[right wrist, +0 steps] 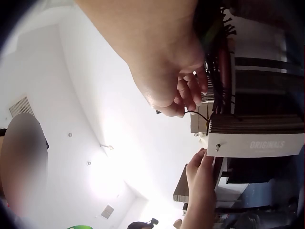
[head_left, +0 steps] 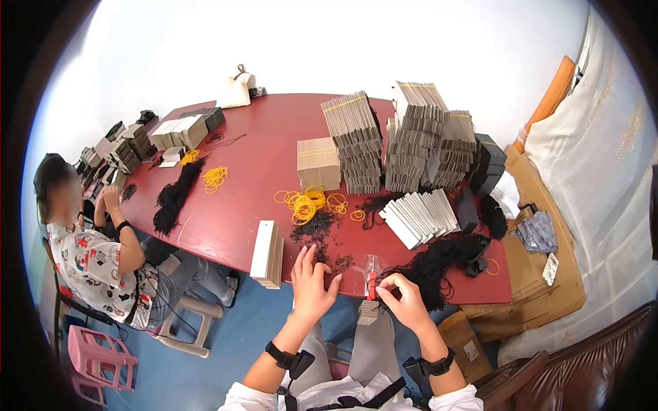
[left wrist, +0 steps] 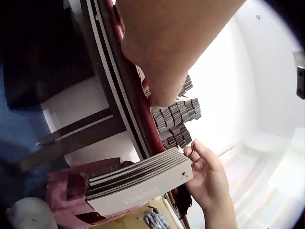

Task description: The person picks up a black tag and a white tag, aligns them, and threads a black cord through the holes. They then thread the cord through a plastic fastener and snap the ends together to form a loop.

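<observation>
My right hand point(head_left: 406, 301) pinches a thin black cord point(right wrist: 199, 113) between thumb and fingers; the cord runs to a hole end of a stack of tags. This stack point(head_left: 368, 312) juts out at the table's front edge, below a red piece point(head_left: 372, 285). Its outer tag point(right wrist: 257, 145) is white, printed "ORIGINALS", with a metal pin through the hole. My left hand point(head_left: 313, 286) is over the table edge, fingers spread and slightly bent, close to scattered small black pieces point(head_left: 315, 229). In the left wrist view its fingers are hidden behind the wrist.
Yellow rubber bands point(head_left: 301, 204) lie behind the black pieces. Tall bundled tag stacks point(head_left: 353, 140) stand at the back. Fanned white tags point(head_left: 421, 218) and a heap of black cords point(head_left: 439, 267) are right; an upright tag block point(head_left: 266, 255) is left. Another person point(head_left: 96, 253) sits far left.
</observation>
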Action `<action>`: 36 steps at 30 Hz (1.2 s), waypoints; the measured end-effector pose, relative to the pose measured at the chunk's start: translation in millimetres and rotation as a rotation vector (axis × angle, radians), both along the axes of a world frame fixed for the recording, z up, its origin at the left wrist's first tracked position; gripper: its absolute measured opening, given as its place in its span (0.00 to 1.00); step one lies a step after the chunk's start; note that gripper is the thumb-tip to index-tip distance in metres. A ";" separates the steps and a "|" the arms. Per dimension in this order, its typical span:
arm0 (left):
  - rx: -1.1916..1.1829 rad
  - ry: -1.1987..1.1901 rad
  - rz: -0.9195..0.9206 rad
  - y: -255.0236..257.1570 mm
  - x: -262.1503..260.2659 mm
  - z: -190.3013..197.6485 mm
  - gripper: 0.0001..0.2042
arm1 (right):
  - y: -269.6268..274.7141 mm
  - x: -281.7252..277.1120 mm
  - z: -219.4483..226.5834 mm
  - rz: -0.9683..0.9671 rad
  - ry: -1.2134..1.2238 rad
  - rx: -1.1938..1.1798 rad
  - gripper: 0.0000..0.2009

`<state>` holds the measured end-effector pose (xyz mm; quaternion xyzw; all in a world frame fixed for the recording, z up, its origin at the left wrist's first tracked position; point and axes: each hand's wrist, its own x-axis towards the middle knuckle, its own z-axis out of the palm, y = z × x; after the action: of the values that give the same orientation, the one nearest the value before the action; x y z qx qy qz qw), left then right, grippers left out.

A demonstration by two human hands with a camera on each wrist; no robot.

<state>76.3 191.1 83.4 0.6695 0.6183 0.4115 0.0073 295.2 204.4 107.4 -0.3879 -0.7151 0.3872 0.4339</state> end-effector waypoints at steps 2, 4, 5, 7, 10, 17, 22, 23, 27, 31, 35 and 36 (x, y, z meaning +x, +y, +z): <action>0.000 0.008 0.076 2.8 3.9 -1.6 0.09 | 0.8 -0.2 -3.5 0.008 0.015 0.019 0.04; -0.002 0.020 0.078 4.4 5.4 -0.8 0.08 | -0.3 -0.9 -0.7 0.006 0.003 0.018 0.04; -0.003 0.032 0.080 4.6 5.8 -0.7 0.08 | -0.8 -1.1 0.4 0.003 -0.009 0.017 0.04; 0.009 0.044 0.082 6.1 4.0 -4.3 0.07 | 0.2 -0.5 -1.1 0.009 -0.006 0.014 0.04; 0.012 0.038 0.071 5.6 1.4 -6.4 0.07 | 1.5 0.4 -5.0 0.015 0.002 0.013 0.04; 0.018 0.009 0.049 4.7 -1.2 -4.2 0.07 | 1.0 2.7 -3.4 0.026 -0.043 -0.003 0.05; -0.014 0.019 0.033 4.4 -4.2 -3.9 0.07 | 1.0 1.5 -3.4 0.030 -0.040 0.010 0.05; -0.022 0.009 0.027 4.5 -4.3 -4.8 0.07 | 1.0 1.4 -3.3 0.033 -0.038 0.015 0.05; -0.031 -0.004 0.041 5.6 -3.5 -6.2 0.06 | 1.6 0.4 -4.6 0.041 -0.034 0.017 0.05; 0.028 -0.071 0.047 12.6 -6.7 -7.9 0.06 | 1.2 0.5 -5.0 0.043 -0.037 0.009 0.05; 0.057 -0.168 0.050 14.9 -6.4 -1.7 0.04 | 1.3 -0.8 -7.3 0.046 -0.006 -0.042 0.05; 0.056 -0.169 0.050 14.7 -6.8 0.6 0.04 | 1.8 -1.4 -9.0 0.045 -0.006 -0.042 0.05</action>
<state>69.5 205.7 84.0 0.6168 0.6203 0.4836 0.0303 293.8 206.2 98.4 -0.3818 -0.7167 0.4107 0.4146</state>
